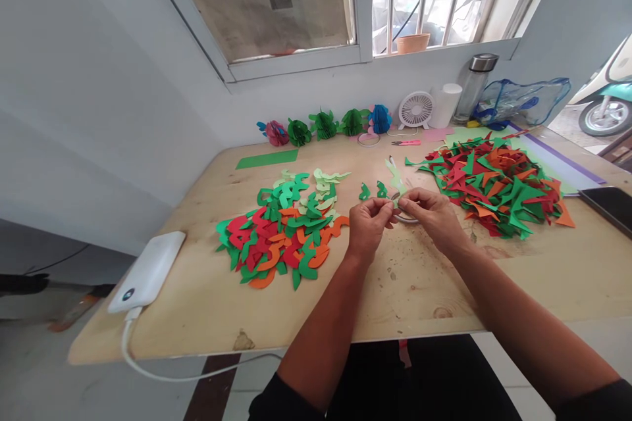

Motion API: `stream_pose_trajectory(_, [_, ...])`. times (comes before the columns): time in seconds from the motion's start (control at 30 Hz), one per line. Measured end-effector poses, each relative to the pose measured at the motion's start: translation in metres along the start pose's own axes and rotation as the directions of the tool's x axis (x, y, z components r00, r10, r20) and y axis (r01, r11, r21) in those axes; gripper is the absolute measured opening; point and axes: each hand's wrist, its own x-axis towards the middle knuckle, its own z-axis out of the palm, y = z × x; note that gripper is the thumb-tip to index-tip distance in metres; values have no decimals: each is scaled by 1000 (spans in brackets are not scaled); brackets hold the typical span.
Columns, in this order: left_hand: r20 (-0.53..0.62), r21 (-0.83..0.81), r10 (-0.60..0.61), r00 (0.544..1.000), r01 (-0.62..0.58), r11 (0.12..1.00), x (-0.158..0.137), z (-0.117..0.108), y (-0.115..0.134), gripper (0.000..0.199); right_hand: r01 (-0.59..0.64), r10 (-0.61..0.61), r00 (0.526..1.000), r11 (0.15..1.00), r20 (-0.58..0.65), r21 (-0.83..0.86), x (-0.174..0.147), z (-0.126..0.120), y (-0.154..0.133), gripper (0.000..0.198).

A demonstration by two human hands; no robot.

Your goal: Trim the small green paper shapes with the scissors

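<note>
Pale wooden tabletop (pixel 207 309) spreads before us, pushed against a white wall (pixel 178 105) under a window (pixel 291 0). Near its middle we hold a small light green paper piece (pixel 395 202), mostly hidden by our fingers. Our left hand (pixel 371 223) pinches it, thumb pressed close to forefinger; our right hand (pixel 434 214) meets it from the other side in a similar narrow pinch. Just beyond the fingertips stands out a jagged light green paper strip (pixel 395 174); whether it joins the held piece, we cannot tell. Partly covered by our hands is a round pale ring (pixel 407 219), and just beside them lie two small dark green paper cut-outs (pixel 364 191). To our left we have a loose heap of curved red, orange and green paper shapes (pixel 269 237); to our right, a taller heap of pointed red, orange and green paper scraps (pixel 503 184). Along the wall stand five folded-paper figures (pixel 325 125) and a small white fan (pixel 416 109). A white power bank (pixel 148 270) with a cable plugged in sits at the far left.
</note>
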Motion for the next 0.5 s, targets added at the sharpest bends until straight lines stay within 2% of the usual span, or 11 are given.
stream_pose_trajectory(0.5, [-13, -50, 7, 1000, -8, 999, -1, 2, 3, 16, 42, -39, 998, 998, 45, -55, 0, -2, 5, 21])
